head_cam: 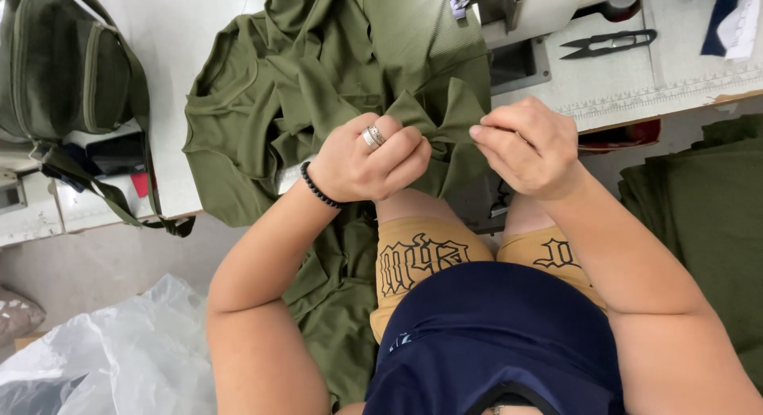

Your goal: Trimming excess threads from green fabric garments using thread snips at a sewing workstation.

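Both my hands, left [367,162] and right [528,145], pinch the green cloth [318,81], fingers clenched on its folded edge; it's soft, light, floppy, best gripped at the hem.

The single head-worn camera looked steeply down from close above the person's lap, facing the white work table [167,33] across the upper part of the frame.
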